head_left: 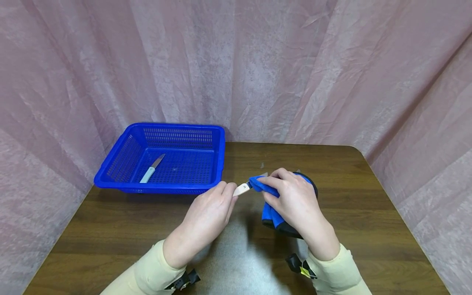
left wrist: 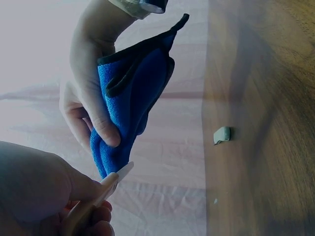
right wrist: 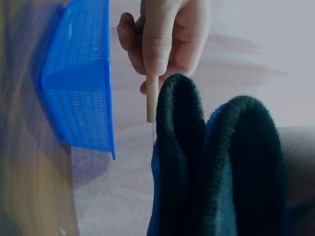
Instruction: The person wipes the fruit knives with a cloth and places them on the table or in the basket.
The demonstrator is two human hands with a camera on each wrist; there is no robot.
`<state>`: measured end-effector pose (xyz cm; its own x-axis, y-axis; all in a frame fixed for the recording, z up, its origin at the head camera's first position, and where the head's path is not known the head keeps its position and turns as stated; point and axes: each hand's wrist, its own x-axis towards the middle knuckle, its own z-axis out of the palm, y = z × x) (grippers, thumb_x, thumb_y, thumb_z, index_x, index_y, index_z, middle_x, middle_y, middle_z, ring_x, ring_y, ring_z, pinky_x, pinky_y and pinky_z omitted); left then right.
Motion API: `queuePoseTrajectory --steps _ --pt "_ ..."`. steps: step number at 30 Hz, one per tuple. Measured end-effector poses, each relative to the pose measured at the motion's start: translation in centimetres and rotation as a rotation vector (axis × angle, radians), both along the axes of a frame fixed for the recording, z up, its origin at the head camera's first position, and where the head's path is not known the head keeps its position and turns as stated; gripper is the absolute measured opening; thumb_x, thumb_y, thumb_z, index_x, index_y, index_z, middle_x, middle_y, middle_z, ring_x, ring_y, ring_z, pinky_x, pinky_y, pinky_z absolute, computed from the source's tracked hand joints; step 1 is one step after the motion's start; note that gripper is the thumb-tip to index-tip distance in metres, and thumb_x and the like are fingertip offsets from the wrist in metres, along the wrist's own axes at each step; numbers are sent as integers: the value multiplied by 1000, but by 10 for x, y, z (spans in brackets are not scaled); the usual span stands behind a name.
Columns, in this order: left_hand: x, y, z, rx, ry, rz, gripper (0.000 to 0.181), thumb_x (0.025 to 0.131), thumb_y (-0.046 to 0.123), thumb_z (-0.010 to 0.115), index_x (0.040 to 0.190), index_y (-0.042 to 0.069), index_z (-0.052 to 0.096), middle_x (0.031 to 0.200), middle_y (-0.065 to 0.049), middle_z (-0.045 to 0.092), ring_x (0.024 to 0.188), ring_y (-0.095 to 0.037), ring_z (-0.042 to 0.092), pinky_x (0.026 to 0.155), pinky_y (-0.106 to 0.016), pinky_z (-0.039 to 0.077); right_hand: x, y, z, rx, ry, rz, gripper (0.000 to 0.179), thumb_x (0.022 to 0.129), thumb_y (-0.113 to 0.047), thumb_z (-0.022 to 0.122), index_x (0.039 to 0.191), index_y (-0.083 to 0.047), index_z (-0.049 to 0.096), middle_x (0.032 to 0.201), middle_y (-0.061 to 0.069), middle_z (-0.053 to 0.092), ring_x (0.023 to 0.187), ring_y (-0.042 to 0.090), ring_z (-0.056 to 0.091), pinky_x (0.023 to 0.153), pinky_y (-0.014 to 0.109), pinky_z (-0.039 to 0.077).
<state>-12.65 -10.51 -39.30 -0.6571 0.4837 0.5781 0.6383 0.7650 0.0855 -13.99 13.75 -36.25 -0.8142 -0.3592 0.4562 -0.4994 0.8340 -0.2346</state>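
Note:
My left hand (head_left: pixel 207 214) grips a small knife by its cream handle (head_left: pixel 242 189), above the middle of the table. In the right hand (head_left: pixel 296 201) is a folded blue cloth (head_left: pixel 269 214) with black edging, pinched over the blade between thumb and fingers. The blade's tip (head_left: pixel 264 175) shows past the cloth; the rest of the blade is mostly covered. Seen from the left wrist, the cloth (left wrist: pixel 133 93) hangs in folds beside the blade (left wrist: pixel 126 171). The right wrist view has the dark cloth edge in front, hiding the right hand's fingers.
A blue plastic basket (head_left: pixel 217 164) stands at the back left of the wooden table (head_left: pixel 354 213). Inside it lies another knife (head_left: pixel 148 174) with a pale handle. A small pale block (left wrist: pixel 222 134) sits on the table in the left wrist view. Pink curtains hang behind.

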Motion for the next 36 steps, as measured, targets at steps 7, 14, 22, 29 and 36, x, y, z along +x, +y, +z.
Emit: queuePoseTrajectory --steps 7,14,22,29,36 --pt "0 0 0 3 13 -2 20 102 10 80 111 1 64 81 -3 53 62 -18 51 49 -32 47 -1 3 0 0 0 -21 30 90 -15 88 119 -22 87 106 4 75 89 26 71 85 49 58" --pt "0 0 0 0 9 2 19 102 11 79 110 2 65 82 -3 53 62 -19 53 50 -33 48 -3 4 1 -2 -27 -61 32 91 -17 88 122 -22 86 108 4 75 91 28 71 84 50 58" --pt "0 0 0 6 14 -1 19 101 10 80 109 2 65 81 -3 52 62 -19 52 50 -34 48 -5 7 0 -22 -34 -97 30 92 -17 87 122 -22 86 108 3 76 90 25 71 78 47 57" --pt "0 0 0 7 16 -5 19 102 10 79 108 2 64 80 -3 50 61 -18 49 49 -33 46 -6 9 -1 -25 -39 -120 30 92 -17 86 122 -22 86 108 3 76 89 26 72 76 47 57" --pt "1 0 0 12 11 -6 18 102 10 79 108 2 64 80 -2 50 61 -18 49 48 -33 46 -7 12 -1 -22 -60 -142 31 94 -17 85 124 -21 86 110 5 76 89 28 72 75 49 57"
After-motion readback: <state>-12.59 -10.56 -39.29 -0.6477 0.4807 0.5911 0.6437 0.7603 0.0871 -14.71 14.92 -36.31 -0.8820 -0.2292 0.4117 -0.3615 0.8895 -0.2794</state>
